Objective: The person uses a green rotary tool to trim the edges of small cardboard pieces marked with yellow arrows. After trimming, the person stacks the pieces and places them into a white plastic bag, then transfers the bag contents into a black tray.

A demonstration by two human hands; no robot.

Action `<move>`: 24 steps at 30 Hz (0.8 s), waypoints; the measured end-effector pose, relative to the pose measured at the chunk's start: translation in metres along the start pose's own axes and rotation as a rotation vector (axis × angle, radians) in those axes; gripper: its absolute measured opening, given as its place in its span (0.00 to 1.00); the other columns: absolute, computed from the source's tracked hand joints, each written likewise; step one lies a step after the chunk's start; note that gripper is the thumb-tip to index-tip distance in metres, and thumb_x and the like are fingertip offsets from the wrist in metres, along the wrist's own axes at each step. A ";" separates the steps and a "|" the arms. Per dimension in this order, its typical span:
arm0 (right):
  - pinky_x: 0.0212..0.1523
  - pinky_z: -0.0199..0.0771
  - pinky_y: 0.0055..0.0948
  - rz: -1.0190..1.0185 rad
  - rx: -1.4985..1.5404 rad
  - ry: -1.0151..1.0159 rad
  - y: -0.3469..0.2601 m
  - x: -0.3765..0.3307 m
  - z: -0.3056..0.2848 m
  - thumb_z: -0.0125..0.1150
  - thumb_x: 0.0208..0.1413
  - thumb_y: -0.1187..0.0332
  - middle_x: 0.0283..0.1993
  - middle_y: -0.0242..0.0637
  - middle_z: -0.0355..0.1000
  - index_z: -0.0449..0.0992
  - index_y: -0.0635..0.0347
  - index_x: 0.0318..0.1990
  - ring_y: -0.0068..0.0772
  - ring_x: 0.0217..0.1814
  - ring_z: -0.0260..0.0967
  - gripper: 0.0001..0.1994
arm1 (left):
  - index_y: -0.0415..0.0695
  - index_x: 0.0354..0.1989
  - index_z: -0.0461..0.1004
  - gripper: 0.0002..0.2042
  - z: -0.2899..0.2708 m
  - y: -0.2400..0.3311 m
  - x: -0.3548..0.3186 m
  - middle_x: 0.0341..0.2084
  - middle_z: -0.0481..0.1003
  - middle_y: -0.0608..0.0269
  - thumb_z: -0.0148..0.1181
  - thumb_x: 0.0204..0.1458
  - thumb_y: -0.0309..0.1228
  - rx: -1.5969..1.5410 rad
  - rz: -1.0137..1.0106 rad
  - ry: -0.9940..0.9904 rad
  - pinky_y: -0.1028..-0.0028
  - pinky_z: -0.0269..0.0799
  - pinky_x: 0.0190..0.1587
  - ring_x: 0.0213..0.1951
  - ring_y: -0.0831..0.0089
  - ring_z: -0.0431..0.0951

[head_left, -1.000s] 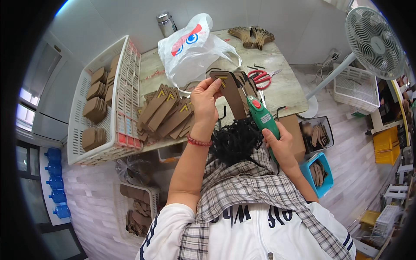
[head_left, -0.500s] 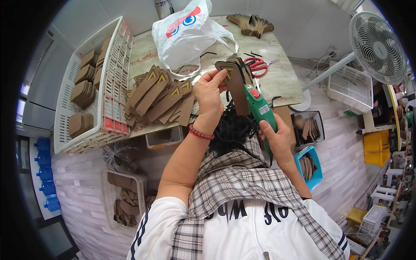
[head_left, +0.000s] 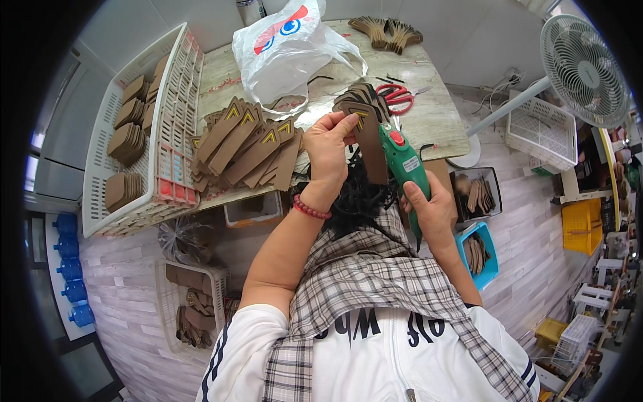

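Here I've got the left hand (head_left: 327,144) drawn in to a pinch on a brown strip (head_left: 370,153) by its yellow chevron (head_left: 362,119), on the wearer's side of the red scissors (head_left: 407,98), and the right hand (head_left: 430,204) curled round a green tool (head_left: 407,167), farther from those scissors. I'd judge the strip light, flat, fairly stiff, hardly slippery or fragile, so an edge grip should suit.

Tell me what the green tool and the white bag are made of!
The green tool looks like hard plastic, judging by its smooth, slightly shiny casing. The white bag seems thin, glossy plastic film, given its sharp crinkles.
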State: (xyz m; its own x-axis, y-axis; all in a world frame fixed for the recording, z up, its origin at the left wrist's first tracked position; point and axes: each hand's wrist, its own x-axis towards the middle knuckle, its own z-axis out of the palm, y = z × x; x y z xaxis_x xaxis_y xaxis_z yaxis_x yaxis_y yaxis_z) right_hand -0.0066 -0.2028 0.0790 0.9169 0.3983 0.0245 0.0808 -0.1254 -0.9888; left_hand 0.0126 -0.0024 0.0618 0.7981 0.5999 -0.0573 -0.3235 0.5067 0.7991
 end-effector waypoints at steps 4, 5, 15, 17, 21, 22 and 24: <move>0.24 0.63 0.15 -0.003 0.012 -0.001 -0.002 0.001 -0.001 0.61 0.56 0.60 0.24 0.28 0.68 0.72 0.65 0.43 0.13 0.22 0.62 0.16 | 0.38 0.29 0.75 0.02 -0.002 0.001 -0.002 0.23 0.76 0.65 0.62 0.49 0.21 0.047 0.029 -0.038 0.80 0.71 0.26 0.22 0.80 0.74; 0.23 0.62 0.15 0.001 0.025 0.006 -0.002 0.001 -0.001 0.62 0.55 0.60 0.24 0.27 0.68 0.72 0.65 0.43 0.13 0.22 0.61 0.17 | 0.37 0.29 0.75 0.02 -0.003 0.002 -0.002 0.23 0.77 0.65 0.61 0.49 0.21 0.064 0.048 -0.056 0.80 0.71 0.26 0.23 0.81 0.74; 0.25 0.64 0.15 0.001 -0.029 -0.037 -0.002 0.000 0.000 0.60 0.56 0.61 0.25 0.29 0.69 0.71 0.66 0.47 0.14 0.23 0.64 0.18 | 0.33 0.36 0.77 0.06 -0.012 0.018 0.004 0.28 0.77 0.66 0.60 0.51 0.21 0.288 0.217 -0.105 0.83 0.69 0.33 0.28 0.84 0.73; 0.25 0.64 0.15 -0.001 -0.029 -0.043 -0.001 0.000 -0.001 0.61 0.56 0.61 0.25 0.29 0.70 0.71 0.66 0.48 0.14 0.23 0.64 0.18 | 0.33 0.38 0.77 0.07 -0.012 0.020 0.005 0.29 0.78 0.65 0.60 0.51 0.21 0.287 0.222 -0.122 0.82 0.70 0.36 0.30 0.82 0.74; 0.23 0.62 0.16 -0.001 0.003 -0.025 -0.001 0.000 0.000 0.63 0.54 0.59 0.24 0.25 0.67 0.72 0.65 0.46 0.12 0.22 0.60 0.19 | 0.33 0.39 0.77 0.08 -0.010 0.026 0.004 0.31 0.78 0.64 0.60 0.51 0.20 0.311 0.223 -0.147 0.83 0.69 0.38 0.32 0.83 0.74; 0.23 0.62 0.16 -0.001 0.009 -0.028 -0.001 0.000 0.000 0.63 0.54 0.59 0.24 0.25 0.67 0.72 0.65 0.46 0.12 0.22 0.60 0.19 | 0.33 0.39 0.77 0.08 -0.011 0.025 0.005 0.31 0.78 0.65 0.59 0.51 0.20 0.328 0.236 -0.151 0.83 0.69 0.38 0.32 0.83 0.74; 0.23 0.63 0.16 0.000 0.021 -0.034 0.000 0.000 0.000 0.63 0.54 0.59 0.24 0.25 0.67 0.72 0.65 0.46 0.12 0.22 0.61 0.19 | 0.33 0.39 0.77 0.08 -0.015 0.023 0.009 0.31 0.78 0.65 0.59 0.51 0.20 0.362 0.260 -0.161 0.83 0.69 0.38 0.33 0.83 0.74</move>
State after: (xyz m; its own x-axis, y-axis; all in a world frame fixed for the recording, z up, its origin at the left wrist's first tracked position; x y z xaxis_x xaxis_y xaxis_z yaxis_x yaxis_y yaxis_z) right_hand -0.0072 -0.2025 0.0794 0.9031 0.4290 0.0195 0.0721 -0.1066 -0.9917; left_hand 0.0045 0.0234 0.0708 0.7917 0.5603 0.2433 -0.3481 0.0866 0.9334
